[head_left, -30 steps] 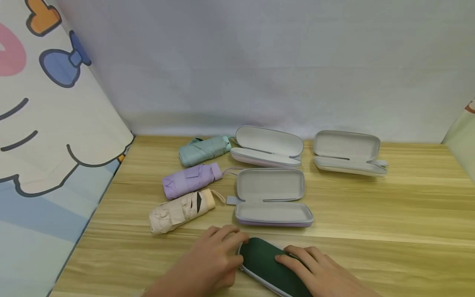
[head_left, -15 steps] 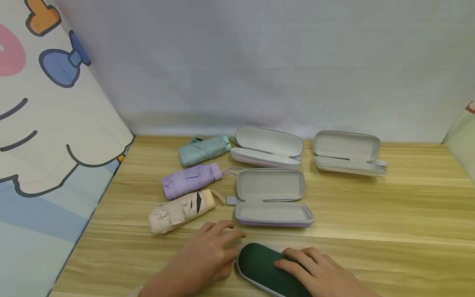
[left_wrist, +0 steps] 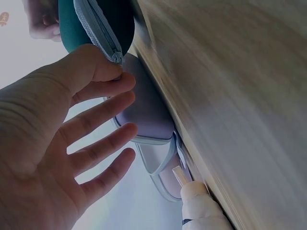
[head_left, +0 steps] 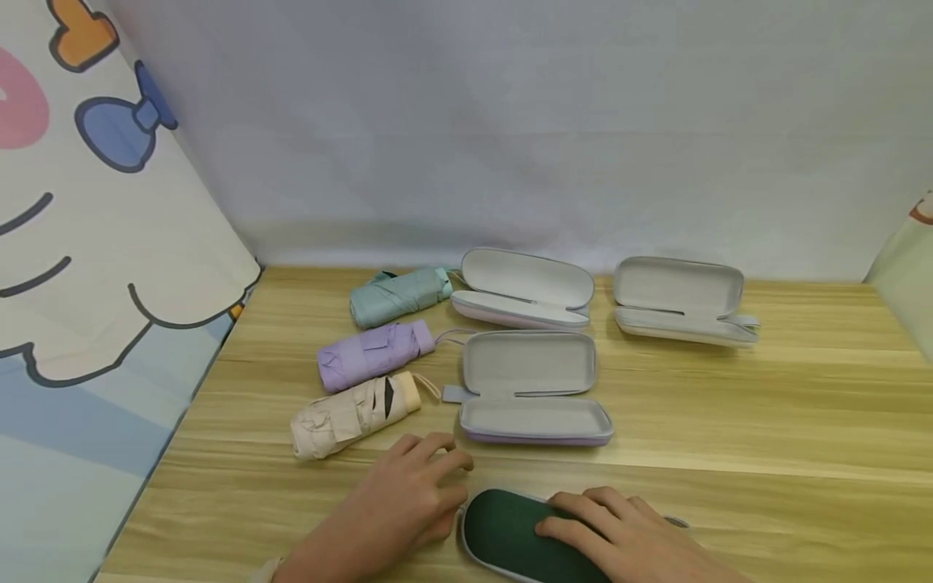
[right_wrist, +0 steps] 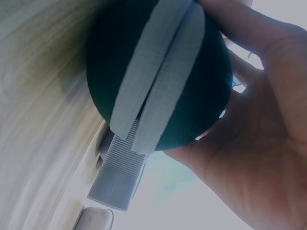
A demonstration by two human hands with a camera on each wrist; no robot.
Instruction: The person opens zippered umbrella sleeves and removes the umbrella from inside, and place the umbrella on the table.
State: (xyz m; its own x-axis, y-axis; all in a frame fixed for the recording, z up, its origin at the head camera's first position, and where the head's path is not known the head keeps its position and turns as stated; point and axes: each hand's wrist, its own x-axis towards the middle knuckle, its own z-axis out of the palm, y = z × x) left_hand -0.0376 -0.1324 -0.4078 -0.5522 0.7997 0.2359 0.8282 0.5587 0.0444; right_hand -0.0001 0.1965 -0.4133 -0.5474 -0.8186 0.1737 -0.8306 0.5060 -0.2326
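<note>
A dark green zip case (head_left: 503, 530) lies near the front of the table, its grey zipper running around the side. My right hand (head_left: 619, 530) grips it from above, thumb and fingers around its body in the right wrist view. At the case's left end is my left hand (head_left: 397, 506). In the left wrist view its thumb and index finger pinch the small zipper pull (left_wrist: 118, 58), while the other fingers spread loosely. A grey fabric tab (right_wrist: 117, 172) sticks out from the case's other end. Its near side is cut off by the head view's edge.
Behind the hands lies an open purple case (head_left: 535, 417), with an open pinkish case (head_left: 521, 312) and an open cream case (head_left: 685, 324) farther back. Folded beige (head_left: 350, 421), purple (head_left: 375, 356) and teal umbrellas (head_left: 401, 295) lie at the left. A white curtain (head_left: 547, 138) stands behind.
The green case has shifted slightly toward me and turned, lying more level across the view. My left hand has drawn slightly left. The right hand stays on the case.
</note>
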